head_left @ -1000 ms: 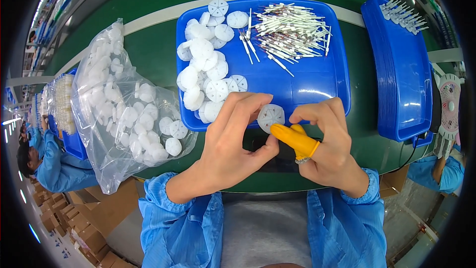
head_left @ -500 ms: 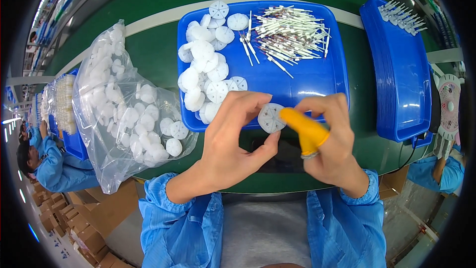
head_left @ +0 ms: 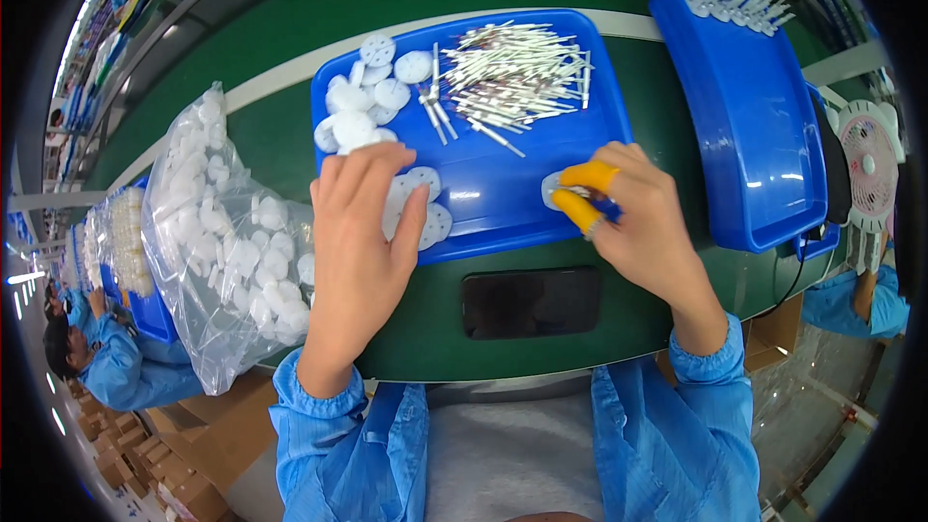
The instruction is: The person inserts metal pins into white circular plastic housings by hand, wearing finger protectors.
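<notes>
Right hand (head_left: 633, 217) clamps a thin white disc (head_left: 550, 190), partly hidden. Left hand (head_left: 360, 213), digits apart, is over round, perforated discs (head_left: 437, 225).

White disc (head_left: 550, 190) partly hid. behind R fingers (head_left: 592, 175), some tray discs (head_left: 436, 223) behind L fingers (head_left: 410, 224)

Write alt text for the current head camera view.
A person's right hand, wearing yellow finger cots, pinches a white disc over a blue tray, while the left hand is over more discs. Thin white rods lie heaped in the tray; a black smartphone and a clear bag of discs lie on the green table.
</notes>
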{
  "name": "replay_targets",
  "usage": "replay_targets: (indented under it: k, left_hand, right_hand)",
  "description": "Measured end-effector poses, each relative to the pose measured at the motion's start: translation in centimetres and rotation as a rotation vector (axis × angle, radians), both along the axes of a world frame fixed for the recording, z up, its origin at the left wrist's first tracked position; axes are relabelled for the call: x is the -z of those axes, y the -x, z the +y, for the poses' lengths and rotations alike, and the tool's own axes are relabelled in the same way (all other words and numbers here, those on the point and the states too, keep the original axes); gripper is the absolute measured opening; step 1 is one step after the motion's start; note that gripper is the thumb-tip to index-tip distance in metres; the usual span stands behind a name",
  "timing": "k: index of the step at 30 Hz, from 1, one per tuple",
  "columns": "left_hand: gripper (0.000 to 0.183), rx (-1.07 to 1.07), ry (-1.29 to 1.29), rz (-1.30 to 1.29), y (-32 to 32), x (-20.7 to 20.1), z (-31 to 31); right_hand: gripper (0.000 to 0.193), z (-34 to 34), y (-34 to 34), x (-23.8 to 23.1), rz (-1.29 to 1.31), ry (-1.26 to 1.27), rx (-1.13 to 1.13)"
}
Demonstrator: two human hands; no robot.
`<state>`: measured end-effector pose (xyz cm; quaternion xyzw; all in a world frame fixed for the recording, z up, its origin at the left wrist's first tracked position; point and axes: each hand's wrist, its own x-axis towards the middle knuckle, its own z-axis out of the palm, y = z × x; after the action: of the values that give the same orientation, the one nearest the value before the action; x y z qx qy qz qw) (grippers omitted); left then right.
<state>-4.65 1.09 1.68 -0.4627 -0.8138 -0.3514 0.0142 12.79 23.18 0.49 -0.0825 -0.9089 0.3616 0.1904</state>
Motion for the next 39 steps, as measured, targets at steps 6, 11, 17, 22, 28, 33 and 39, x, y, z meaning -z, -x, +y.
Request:
replay_targets:
  k: [6,11,17,22,28,33,39]
  left_hand:
    - [0.034,0.032,0.42,0.32,-1.2,1.0,0.0]
    - [0.032,0.056,0.431,0.271,-1.0,1.1,0.4]
    - [0.032,0.048,0.313,0.244,-0.8,2.0,0.5]
    - [0.029,0.015,0.259,0.225,-1.0,2.4,0.2]
    - [0.025,-0.019,0.219,0.182,-1.1,2.4,0.2]
    - [0.023,-0.051,0.153,0.19,-0.9,2.9,0.0]
    - [0.024,-0.079,0.048,0.196,-0.7,3.2,0.1]
  right_hand:
    - [0.019,1.0,-1.4,-2.2,0.042,0.009,0.068]
    - [0.014,8.4,-3.1,-5.3,0.116,-0.22,0.354]
    - [0.026,27.6,-6.1,-5.6,-0.035,-0.554,0.797]
    - [0.031,34.7,-5.4,-4.1,-0.164,-0.591,0.9]
    - [0.035,33.4,-5.0,-3.5,-0.141,-0.696,1.019]
    - [0.022,14.0,0.7,-4.1,0.194,-0.547,0.515]
    - [0.02,-2.0,6.5,0.6,0.054,-0.47,0.007]
